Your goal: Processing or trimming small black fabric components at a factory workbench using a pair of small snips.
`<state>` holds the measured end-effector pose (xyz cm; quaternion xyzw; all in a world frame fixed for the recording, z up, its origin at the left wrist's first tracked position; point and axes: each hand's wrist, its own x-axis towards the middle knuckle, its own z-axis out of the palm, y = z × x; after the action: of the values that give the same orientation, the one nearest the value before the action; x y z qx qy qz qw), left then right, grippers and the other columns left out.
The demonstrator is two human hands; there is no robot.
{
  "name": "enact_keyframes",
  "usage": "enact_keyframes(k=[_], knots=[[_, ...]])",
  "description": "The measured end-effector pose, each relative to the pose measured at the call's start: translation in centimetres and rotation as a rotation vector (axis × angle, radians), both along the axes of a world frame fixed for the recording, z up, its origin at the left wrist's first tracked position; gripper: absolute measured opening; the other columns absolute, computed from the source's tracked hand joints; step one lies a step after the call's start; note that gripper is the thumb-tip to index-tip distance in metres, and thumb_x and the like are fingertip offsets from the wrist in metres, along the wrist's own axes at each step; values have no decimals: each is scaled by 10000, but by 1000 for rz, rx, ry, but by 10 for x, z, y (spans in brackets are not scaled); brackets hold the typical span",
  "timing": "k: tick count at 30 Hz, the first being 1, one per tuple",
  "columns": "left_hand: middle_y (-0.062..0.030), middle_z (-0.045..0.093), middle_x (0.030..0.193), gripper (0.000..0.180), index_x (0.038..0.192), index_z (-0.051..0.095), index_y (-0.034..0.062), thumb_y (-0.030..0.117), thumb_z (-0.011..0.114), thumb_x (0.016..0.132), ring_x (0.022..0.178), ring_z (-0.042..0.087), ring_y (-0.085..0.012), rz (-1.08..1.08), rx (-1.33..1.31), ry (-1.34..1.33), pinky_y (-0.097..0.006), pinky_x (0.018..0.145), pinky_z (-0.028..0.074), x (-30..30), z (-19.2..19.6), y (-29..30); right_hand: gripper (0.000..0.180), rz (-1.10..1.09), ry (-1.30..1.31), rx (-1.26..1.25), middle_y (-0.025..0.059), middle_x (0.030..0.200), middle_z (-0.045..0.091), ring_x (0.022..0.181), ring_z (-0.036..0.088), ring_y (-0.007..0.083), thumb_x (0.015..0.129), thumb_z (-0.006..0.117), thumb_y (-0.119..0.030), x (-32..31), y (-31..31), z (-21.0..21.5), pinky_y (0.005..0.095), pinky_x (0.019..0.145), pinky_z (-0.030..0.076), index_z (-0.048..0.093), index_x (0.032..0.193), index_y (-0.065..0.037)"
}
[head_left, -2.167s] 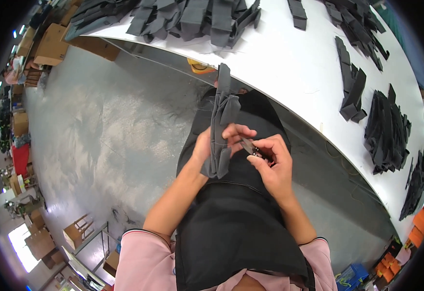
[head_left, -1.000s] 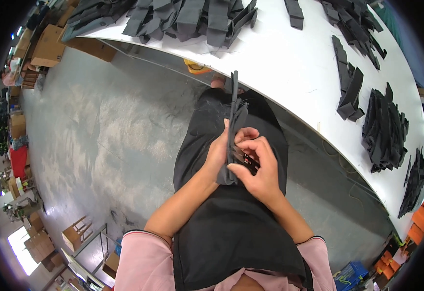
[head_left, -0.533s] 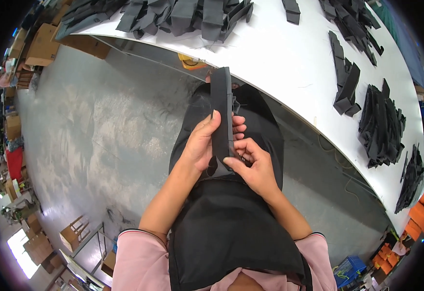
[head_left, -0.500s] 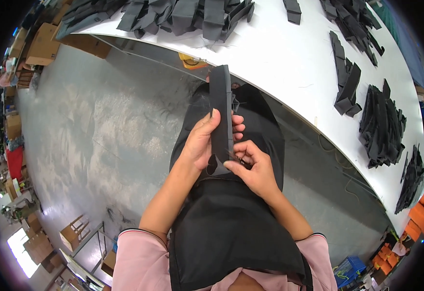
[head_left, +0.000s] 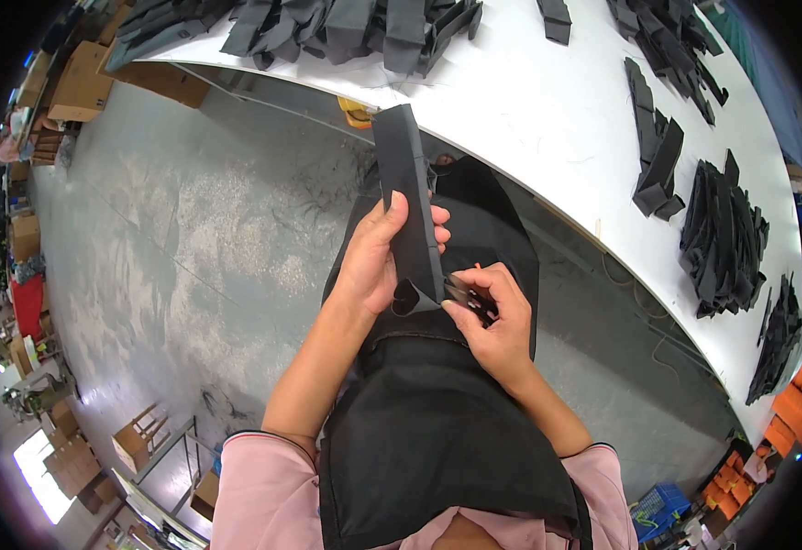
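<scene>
While the left hand (head_left: 375,261) grips a long black fabric strip (head_left: 405,188) about its lower half, thumb over the front face and fingers wrapped behind, the strip stands nearly upright in front of the person's black apron (head_left: 437,431). Top end of the strip reaches up to the near edge of the white table (head_left: 547,101). Bottom end curls into a small loop just below the left thumb.

Right hand (head_left: 497,321) sits just right of the strip's lower end, fingers closed on a small dark tool (head_left: 463,291) with metal tips. Looks like snips; too small to say for sure. Tool tips touch or nearly touch the strip's right edge near the curl; can't tell which.

Relative to the table:
- far left edge: heap of black fabric pieces (head_left: 346,27), overlapping
- centre-right of the top: short stack of black strips (head_left: 653,151)
- further right: bigger pile of black pieces (head_left: 726,238), fanned out
- far right rim: another dark pile (head_left: 777,339), partly cut off by lens edge
- under the near edge, behind the strip top: small yellow object (head_left: 355,112), kind unclear

Grey concrete floor (head_left: 181,247) spreads left of the table. Cardboard boxes (head_left: 80,82) sit off the table's left end. Person wears pink sleeves (head_left: 268,490); both forearms come in from the lower edge.
</scene>
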<state>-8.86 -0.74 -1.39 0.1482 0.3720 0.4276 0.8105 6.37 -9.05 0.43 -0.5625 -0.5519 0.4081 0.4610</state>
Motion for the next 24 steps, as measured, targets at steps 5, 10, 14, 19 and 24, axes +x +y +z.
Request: enact_keyframes(k=[5, 10, 14, 19, 24], knots=[[-127, 643, 925, 371, 1105, 504, 13, 357, 447, 977, 760, 644, -166, -40, 82, 212, -284, 690, 542, 5, 15, -3, 346, -62, -94, 80, 93, 912, 522, 713, 531, 144, 717, 714, 6, 10, 0, 15, 234, 572, 437, 587, 1039, -13], [-121, 643, 909, 426, 1158, 489, 31, 411, 403, 985, 729, 631, -157, -151, 141, 222, -269, 679, 520, 7, 20, -15, 328, -137, -235, 166, 99, 942, 507, 737, 544, 189, 728, 690, 10, 17, 24, 13, 280, 596, 464, 598, 1040, -38], [-124, 643, 919, 413, 1187, 478, 35, 389, 431, 980, 719, 632, -157, -176, 138, 235, -268, 662, 524, 10, 26, -19, 320, -181, -423, 281, 95, 882, 518, 670, 568, 219, 706, 704, 12, 21, 29, 10, 294, 558, 463, 621, 1008, -53], [-129, 646, 918, 391, 1195, 479, 33, 353, 476, 970, 693, 636, -157, -204, 126, 247, -263, 631, 525, 13, 32, -23, 302, -200, -471, 315, 84, 826, 519, 640, 565, 224, 701, 703, 13, 22, 37, 9, 305, 526, 443, 631, 987, -51], [-119, 652, 868, 366, 1190, 486, 24, 312, 502, 963, 656, 634, -149, -207, 123, 267, -250, 600, 524, 12, 31, -23, 288, -211, -468, 281, 83, 800, 510, 618, 558, 222, 700, 702, 12, 22, 35, 8, 312, 515, 432, 633, 974, -45]])
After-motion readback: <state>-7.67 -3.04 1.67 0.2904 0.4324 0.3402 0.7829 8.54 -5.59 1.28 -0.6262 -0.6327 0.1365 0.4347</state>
